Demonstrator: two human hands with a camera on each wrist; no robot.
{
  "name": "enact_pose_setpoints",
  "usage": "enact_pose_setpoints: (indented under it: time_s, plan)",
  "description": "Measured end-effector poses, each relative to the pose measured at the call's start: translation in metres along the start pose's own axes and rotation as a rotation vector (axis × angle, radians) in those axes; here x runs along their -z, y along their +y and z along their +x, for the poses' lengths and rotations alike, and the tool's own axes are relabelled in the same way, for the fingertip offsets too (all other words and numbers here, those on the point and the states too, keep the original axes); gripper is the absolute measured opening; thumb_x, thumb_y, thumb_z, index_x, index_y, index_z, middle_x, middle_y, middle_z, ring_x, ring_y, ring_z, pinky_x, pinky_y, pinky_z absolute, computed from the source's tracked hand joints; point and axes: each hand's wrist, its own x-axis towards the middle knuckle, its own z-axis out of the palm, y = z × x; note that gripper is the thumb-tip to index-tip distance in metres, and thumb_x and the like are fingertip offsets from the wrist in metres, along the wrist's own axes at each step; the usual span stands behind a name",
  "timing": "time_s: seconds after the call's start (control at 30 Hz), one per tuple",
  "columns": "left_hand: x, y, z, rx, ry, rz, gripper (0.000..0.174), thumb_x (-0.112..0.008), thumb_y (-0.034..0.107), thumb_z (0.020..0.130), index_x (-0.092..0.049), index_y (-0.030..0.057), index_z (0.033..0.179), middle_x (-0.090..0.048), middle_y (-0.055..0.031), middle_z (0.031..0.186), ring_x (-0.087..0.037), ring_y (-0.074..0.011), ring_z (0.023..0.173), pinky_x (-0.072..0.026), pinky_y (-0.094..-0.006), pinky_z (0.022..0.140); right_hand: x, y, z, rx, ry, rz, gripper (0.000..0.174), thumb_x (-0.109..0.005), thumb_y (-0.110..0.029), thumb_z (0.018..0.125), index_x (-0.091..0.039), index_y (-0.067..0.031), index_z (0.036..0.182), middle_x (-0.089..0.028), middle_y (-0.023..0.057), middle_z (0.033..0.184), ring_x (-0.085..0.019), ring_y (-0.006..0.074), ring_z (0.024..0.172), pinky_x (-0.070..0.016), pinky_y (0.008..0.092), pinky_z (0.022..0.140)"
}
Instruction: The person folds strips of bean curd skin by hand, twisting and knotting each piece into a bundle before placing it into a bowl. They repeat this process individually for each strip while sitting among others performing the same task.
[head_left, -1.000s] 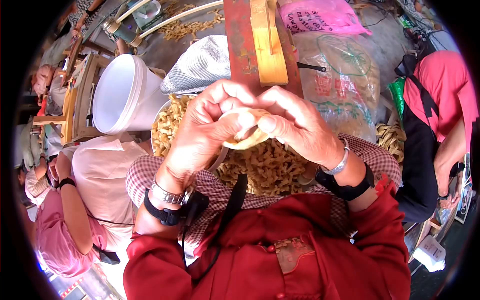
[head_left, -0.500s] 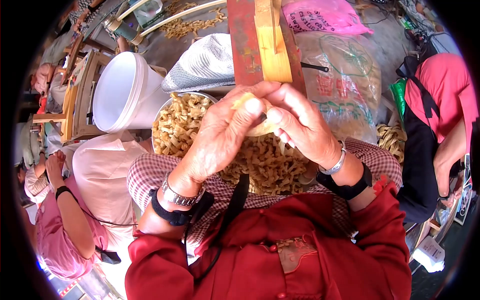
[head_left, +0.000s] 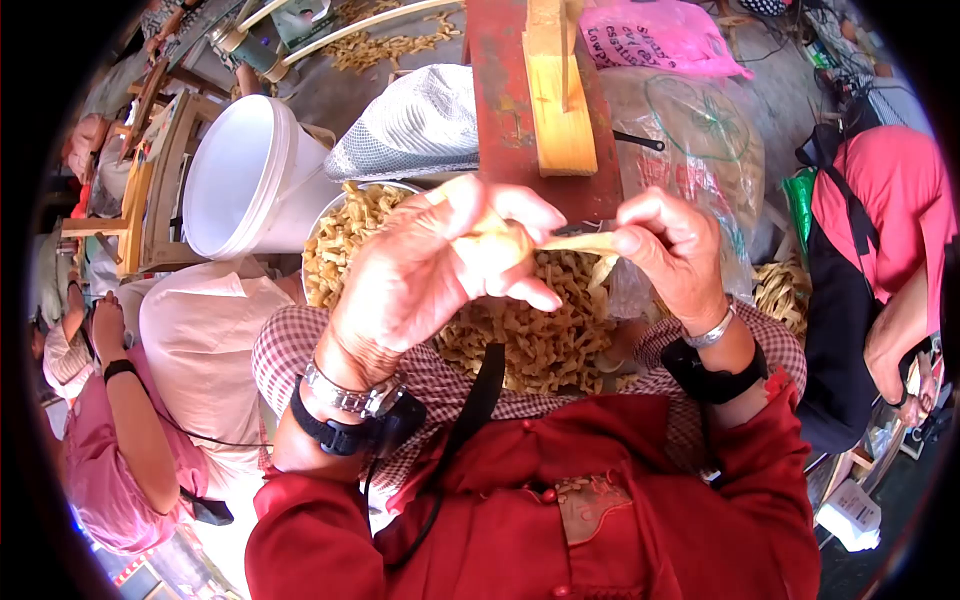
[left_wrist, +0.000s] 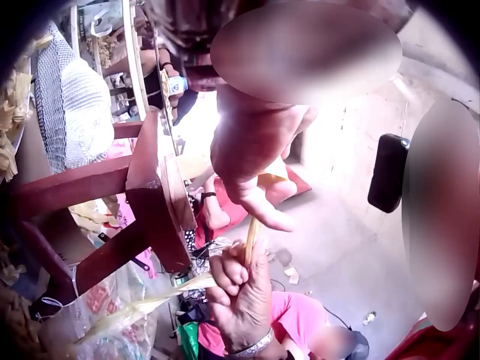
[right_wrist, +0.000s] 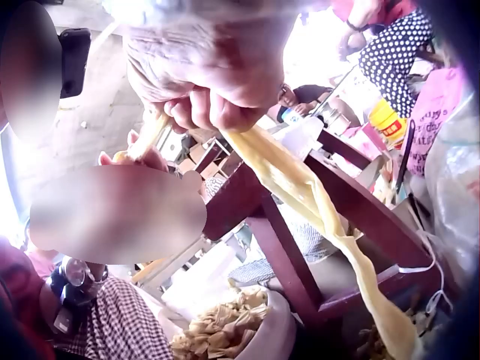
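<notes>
A pale yellow, flexible strip runs straight between the two hands in the head view. The left hand is turned palm up, holding a bunched part of the strip between thumb and fingers, while some fingers stick out. The right hand pinches the strip between its thumb and curled fingers. From the right fist a long twisted tail of the strip hangs down in the right wrist view. Under the hands lies a heap of short, knotted yellow-brown pieces. Paler pieces fill a round container beside the left hand.
A red bench bearing a wooden block stands ahead of the hands. At the left is a white bucket near a mesh sack. Clear plastic bags lie right of the bench. Other people sit on both sides.
The hands were close together around a loop of the strip. Now they have drawn apart, the right hand moving right, and the strip is stretched between them. The left palm has turned up.
</notes>
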Motion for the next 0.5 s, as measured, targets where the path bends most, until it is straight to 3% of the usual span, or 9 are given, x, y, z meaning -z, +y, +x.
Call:
enact_pose_setpoints:
  time_s: [0.17, 0.23, 0.33, 0.43, 0.5]
  plan:
    - [-0.004, 0.0, 0.005, -0.015, 0.153, 0.141, 0.06, -0.035, 0.047, 0.097, -0.054, -0.0088, 0.111, -0.057, -0.0146, 0.098, -0.054, -0.0157, 0.067, -0.0552, -0.0433, 0.072, -0.01, 0.001, -0.001, -0.088, -0.062, 0.08, 0.017, -0.066, -0.015, 0.086, -0.057, -0.0005, 0.084, -0.055, 0.0012, 0.07, -0.049, 0.0048, 0.063, -0.0403, 0.0213, 0.056]
    - [-0.005, -0.005, 0.005, -0.004, 0.283, 0.345, 0.066, -0.037, 0.053, 0.094, -0.054, -0.0078, 0.112, -0.057, -0.0111, 0.083, -0.055, -0.013, 0.06, -0.0568, -0.0355, 0.061, -0.009, -0.003, 0.001, -0.133, -0.072, 0.1, 0.015, -0.066, -0.012, 0.086, -0.057, -0.0003, 0.086, -0.056, 0.0011, 0.072, -0.05, 0.0046, 0.065, -0.0417, 0.0211, 0.058]
    - [-0.004, -0.008, 0.003, 0.123, 0.299, 0.6, 0.057, -0.039, 0.048, 0.095, -0.057, -0.0039, 0.11, -0.056, -0.0068, 0.075, -0.047, -0.0077, 0.049, -0.0492, -0.0229, 0.047, -0.012, -0.003, 0.001, -0.171, -0.118, 0.08, 0.012, -0.064, -0.01, 0.086, -0.056, -0.0007, 0.088, -0.056, 0.0011, 0.072, -0.053, 0.0047, 0.066, -0.0441, 0.021, 0.058]
    - [0.001, -0.008, 0.004, 0.18, 0.287, 0.589, 0.041, -0.048, 0.038, 0.095, -0.059, -0.0004, 0.106, -0.056, -0.0037, 0.071, -0.051, -0.009, 0.047, -0.0454, -0.0212, 0.045, -0.013, -0.006, 0.001, -0.248, -0.156, 0.116, 0.012, -0.063, -0.01, 0.087, -0.055, -0.0013, 0.089, -0.057, 0.0017, 0.073, -0.055, 0.0051, 0.065, -0.0452, 0.0205, 0.052]
    - [0.001, -0.008, 0.006, 0.159, 0.279, 0.508, 0.044, -0.039, 0.038, 0.098, -0.059, -0.0005, 0.107, -0.055, -0.0038, 0.07, -0.05, -0.0093, 0.046, -0.0444, -0.0213, 0.044, -0.013, -0.008, 0.0, -0.285, -0.185, 0.146, 0.011, -0.062, -0.01, 0.088, -0.055, -0.0018, 0.09, -0.058, 0.0021, 0.074, -0.055, 0.0054, 0.064, -0.0454, 0.0201, 0.048]
